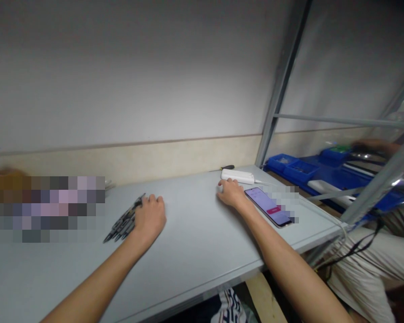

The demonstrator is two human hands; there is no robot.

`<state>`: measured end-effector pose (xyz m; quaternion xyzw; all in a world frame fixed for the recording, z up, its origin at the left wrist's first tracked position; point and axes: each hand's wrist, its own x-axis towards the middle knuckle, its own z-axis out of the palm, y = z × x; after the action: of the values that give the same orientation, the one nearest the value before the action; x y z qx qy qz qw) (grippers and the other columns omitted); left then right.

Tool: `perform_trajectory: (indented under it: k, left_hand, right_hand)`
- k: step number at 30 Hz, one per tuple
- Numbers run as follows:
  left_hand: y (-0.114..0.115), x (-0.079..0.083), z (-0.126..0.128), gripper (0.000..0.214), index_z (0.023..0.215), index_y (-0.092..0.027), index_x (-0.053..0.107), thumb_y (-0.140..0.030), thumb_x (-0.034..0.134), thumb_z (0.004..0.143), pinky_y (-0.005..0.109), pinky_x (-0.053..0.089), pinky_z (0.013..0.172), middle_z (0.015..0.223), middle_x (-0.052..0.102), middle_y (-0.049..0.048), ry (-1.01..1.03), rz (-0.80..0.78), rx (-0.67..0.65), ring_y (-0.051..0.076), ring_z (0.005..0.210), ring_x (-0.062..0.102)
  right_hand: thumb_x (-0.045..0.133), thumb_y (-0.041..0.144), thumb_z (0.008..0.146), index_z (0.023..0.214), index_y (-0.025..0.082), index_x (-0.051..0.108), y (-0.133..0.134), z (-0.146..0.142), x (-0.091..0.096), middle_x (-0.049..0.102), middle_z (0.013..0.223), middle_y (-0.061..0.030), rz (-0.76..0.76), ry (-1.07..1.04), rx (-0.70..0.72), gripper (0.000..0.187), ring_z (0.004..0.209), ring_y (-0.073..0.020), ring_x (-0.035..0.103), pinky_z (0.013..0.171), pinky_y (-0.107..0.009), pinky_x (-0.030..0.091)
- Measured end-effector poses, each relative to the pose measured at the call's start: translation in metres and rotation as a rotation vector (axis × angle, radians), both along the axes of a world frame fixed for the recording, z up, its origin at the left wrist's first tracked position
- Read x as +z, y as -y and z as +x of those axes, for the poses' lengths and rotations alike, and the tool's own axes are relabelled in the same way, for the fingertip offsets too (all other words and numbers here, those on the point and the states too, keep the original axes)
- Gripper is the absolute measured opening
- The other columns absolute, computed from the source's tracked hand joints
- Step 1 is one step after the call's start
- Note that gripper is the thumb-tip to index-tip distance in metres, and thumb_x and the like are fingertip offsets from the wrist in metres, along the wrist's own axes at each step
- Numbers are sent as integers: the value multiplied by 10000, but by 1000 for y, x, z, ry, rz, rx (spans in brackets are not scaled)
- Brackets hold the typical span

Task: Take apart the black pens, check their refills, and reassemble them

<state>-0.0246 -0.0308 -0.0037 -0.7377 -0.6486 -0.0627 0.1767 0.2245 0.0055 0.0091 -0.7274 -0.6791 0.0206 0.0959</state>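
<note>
My left hand (150,217) rests on the grey table with its fingers curled against a bunch of grey and black pens (120,228). The pens lie side by side at a slant, and the hand covers their right-hand part. Further right, my right hand (231,193) lies palm down with its fingers loosely bent and a little apart, and nothing shows in it. Just beyond its fingertips is a white power strip (238,176) with a cable. A phone (268,207) with a lit purple screen lies to the right of that hand's wrist.
A screwdriver (227,168) lies behind the power strip. Blurred-out items (54,206) cover the left of the table (195,251). A metal frame post (283,85) stands at the right. Past it are blue trays (299,169) and another person's hand (373,146).
</note>
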Motion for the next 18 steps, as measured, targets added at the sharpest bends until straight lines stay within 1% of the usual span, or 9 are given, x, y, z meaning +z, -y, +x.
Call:
perform_trajectory:
  k: [3, 6, 8, 11, 13, 14, 15, 16, 18]
  left_hand:
    - [-1, -1, 0, 337, 958, -83, 557, 3, 307, 749, 359, 464, 620, 899, 598, 206, 31, -18, -28, 274, 849, 558]
    - [-1, -2, 3, 344, 967, -95, 537, 37, 338, 720, 352, 461, 696, 885, 610, 179, 51, -64, -115, 241, 850, 569]
    - [-3, -4, 6, 316, 976, -109, 522, 23, 365, 736, 342, 453, 743, 869, 614, 148, 159, -88, -246, 219, 842, 577]
    - [-5, -9, 14, 249, 1033, -161, 482, -89, 428, 801, 302, 457, 744, 826, 610, 67, 482, -103, -500, 172, 790, 584]
    - [-5, -11, 19, 234, 1045, -184, 464, -155, 465, 813, 277, 466, 717, 802, 599, 29, 677, -129, -606, 147, 749, 585]
    - [-5, -12, 21, 234, 1049, -188, 457, -176, 472, 816, 271, 470, 709, 809, 595, 22, 749, -135, -634, 138, 739, 585]
    - [-5, -12, 22, 237, 1057, -188, 449, -192, 470, 821, 269, 474, 706, 827, 592, 23, 799, -134, -651, 132, 733, 587]
    - [-5, -12, 22, 242, 1069, -186, 441, -204, 461, 828, 272, 477, 711, 850, 589, 27, 823, -123, -659, 129, 734, 588]
    - [-6, -11, 19, 263, 1100, -180, 429, -229, 446, 842, 291, 476, 741, 880, 581, 38, 793, -82, -656, 137, 765, 586]
  right_hand:
    - [512, 272, 777, 1138, 185, 541, 1, -2, 0, 487, 1177, -152, 23, -19, 64, 372, 1100, -315, 403, 839, -447, 363]
    - [521, 254, 779, 1110, 181, 560, 5, -9, 1, 514, 1127, -138, 74, -57, 160, 341, 1072, -280, 423, 846, -403, 356]
    - [534, 238, 780, 1089, 174, 569, 8, -17, 0, 548, 1052, -112, 123, -106, 317, 317, 1016, -232, 457, 849, -347, 354]
    - [585, 251, 768, 1056, 158, 580, 14, -34, -4, 587, 956, -74, 178, -205, 666, 303, 940, -179, 497, 843, -277, 352]
    - [628, 284, 748, 1007, 145, 602, 17, -46, -7, 611, 925, -69, 186, -255, 826, 295, 901, -168, 519, 815, -253, 358]
    - [613, 290, 767, 970, 138, 615, 18, -50, -9, 626, 871, -61, 159, -270, 864, 254, 825, -152, 536, 762, -234, 366]
    - [581, 297, 797, 938, 134, 626, 18, -53, -10, 635, 816, -53, 131, -284, 871, 219, 752, -137, 543, 710, -220, 367]
    - [552, 310, 822, 906, 132, 637, 18, -54, -10, 638, 763, -46, 109, -296, 859, 213, 691, -127, 541, 666, -211, 360]
    - [503, 334, 858, 867, 132, 652, 17, -53, -9, 639, 701, -41, 102, -316, 791, 251, 627, -118, 532, 616, -204, 344]
